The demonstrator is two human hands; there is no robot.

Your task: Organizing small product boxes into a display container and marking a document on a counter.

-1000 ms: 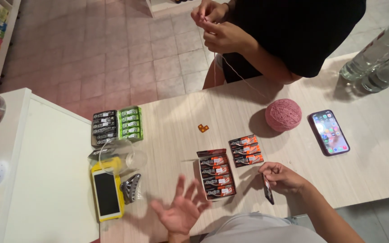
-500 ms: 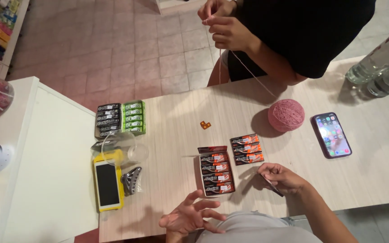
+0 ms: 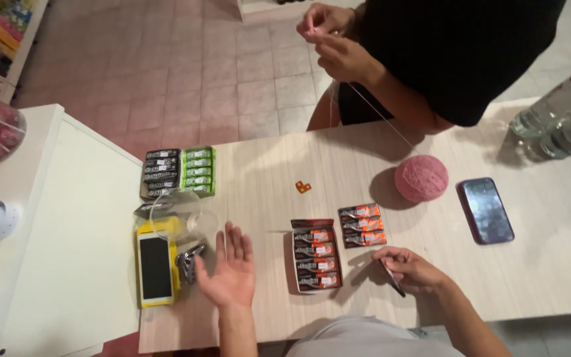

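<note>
Left hand [image 3: 232, 271] lies palm-up, fingers spread, holding nothing, just beside a clear cup [image 3: 176, 221] and keys [image 3: 190, 261]; a careless sweep could tip the cup. Right hand [image 3: 412, 268] has fingers pinched on a dark pen [image 3: 391, 276], beside the open red packet box [image 3: 316, 256]. Farther off, a co-worker's taut thread could drag the pink yarn ball [image 3: 421, 178].

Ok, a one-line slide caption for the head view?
Left hand open above the table, right hand holding a dark pen beside orange packs.

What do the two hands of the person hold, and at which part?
The right hand pinches a thin dark pen-like object near its upper end; what it is cannot be told. The left hand is open above the table and holds nothing.
</note>
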